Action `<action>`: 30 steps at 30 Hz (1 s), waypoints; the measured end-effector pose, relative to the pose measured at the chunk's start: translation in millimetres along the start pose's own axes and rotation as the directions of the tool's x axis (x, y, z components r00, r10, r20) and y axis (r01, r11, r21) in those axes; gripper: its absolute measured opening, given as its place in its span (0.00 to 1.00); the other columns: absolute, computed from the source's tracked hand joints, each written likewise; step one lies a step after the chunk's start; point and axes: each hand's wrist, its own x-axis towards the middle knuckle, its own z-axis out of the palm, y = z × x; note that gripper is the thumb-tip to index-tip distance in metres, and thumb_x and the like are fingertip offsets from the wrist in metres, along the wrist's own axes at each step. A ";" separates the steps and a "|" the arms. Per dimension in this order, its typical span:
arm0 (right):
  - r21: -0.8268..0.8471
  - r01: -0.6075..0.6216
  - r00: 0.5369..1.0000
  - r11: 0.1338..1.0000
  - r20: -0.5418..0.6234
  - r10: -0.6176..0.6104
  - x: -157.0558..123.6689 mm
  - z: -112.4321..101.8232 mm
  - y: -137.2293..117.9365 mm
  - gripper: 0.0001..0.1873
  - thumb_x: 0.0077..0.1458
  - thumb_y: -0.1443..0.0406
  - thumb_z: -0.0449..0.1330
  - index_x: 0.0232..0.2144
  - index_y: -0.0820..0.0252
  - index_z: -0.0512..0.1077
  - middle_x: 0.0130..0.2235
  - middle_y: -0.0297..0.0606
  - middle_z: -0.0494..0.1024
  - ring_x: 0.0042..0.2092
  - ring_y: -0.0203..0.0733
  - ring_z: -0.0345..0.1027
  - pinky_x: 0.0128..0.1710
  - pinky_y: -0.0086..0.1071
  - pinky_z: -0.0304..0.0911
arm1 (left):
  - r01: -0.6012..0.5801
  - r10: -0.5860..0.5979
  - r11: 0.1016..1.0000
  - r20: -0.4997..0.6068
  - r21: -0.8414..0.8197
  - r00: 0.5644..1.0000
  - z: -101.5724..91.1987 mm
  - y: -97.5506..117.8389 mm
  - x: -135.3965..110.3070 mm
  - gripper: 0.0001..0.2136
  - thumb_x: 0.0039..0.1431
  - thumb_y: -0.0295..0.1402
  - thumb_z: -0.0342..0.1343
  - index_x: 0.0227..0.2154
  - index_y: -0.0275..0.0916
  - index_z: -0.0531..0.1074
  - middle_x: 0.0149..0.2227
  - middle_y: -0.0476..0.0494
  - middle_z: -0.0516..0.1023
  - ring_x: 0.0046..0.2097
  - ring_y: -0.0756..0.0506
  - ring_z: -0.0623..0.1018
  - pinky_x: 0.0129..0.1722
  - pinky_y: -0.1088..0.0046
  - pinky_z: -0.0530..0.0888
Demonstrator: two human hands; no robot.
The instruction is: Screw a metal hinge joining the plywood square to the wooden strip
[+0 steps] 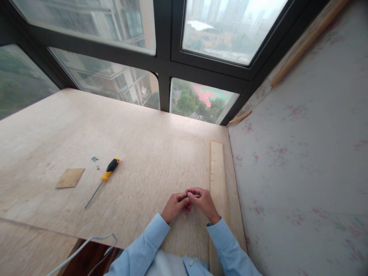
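Observation:
Just left of a long wooden board (217, 165), my left hand (175, 206) and my right hand (203, 201) meet at the fingertips. Between them is a small screw (187, 193), thin and upright, pinched by the fingers of both hands. Its lower part is hidden by my fingers. Small dark holes dot the board's face, and my right forearm crosses over its near part. A screwdriver (108, 170) with a black and yellow handle lies to the left, its shaft pointing toward me. Several loose screws (94, 159) rest beside its handle.
A square brown piece (70, 178) lies left of the screwdriver. White cable (94, 237) loops over the near edge of the stone-patterned surface (138, 153). Dark-framed windows (163, 65) stand behind, and a floral papered wall (287, 165) bounds the right side.

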 end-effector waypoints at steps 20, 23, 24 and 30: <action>0.155 -0.002 1.000 0.988 -0.005 0.002 -5.5 1.5 5.6 0.17 0.51 0.53 0.63 0.31 0.63 0.80 0.29 0.41 0.82 0.30 0.44 0.74 0.32 0.35 0.70 | 0.026 -0.029 0.994 -0.026 -0.106 0.999 -1.6 -8.2 2.1 0.26 0.43 0.55 0.65 0.30 0.33 0.75 0.26 0.45 0.76 0.27 0.47 0.76 0.30 0.69 0.73; 0.293 -0.025 0.999 0.956 0.039 0.015 -6.3 -0.7 5.0 0.18 0.49 0.51 0.65 0.28 0.62 0.79 0.27 0.38 0.81 0.28 0.41 0.73 0.33 0.35 0.70 | 0.028 -0.033 0.990 -0.031 -0.137 0.999 -2.1 -6.9 1.6 0.25 0.45 0.54 0.64 0.29 0.33 0.73 0.26 0.45 0.75 0.26 0.48 0.75 0.29 0.71 0.72; 0.332 -0.037 0.999 0.943 0.045 0.023 -6.7 -1.2 4.6 0.19 0.48 0.50 0.66 0.28 0.61 0.79 0.27 0.37 0.81 0.29 0.41 0.72 0.34 0.35 0.70 | 0.030 -0.036 0.989 -0.034 -0.148 0.999 -2.6 -6.3 1.3 0.24 0.45 0.54 0.65 0.28 0.34 0.73 0.26 0.46 0.75 0.27 0.48 0.75 0.29 0.71 0.72; 0.439 -0.105 0.992 0.892 0.104 0.066 -8.6 1.1 2.4 0.20 0.46 0.49 0.68 0.30 0.60 0.79 0.30 0.37 0.81 0.33 0.41 0.73 0.40 0.37 0.70 | 0.013 -0.027 0.968 -0.051 -0.251 0.998 -6.1 -3.3 -1.2 0.22 0.44 0.49 0.68 0.27 0.34 0.72 0.26 0.48 0.75 0.26 0.50 0.74 0.30 0.72 0.71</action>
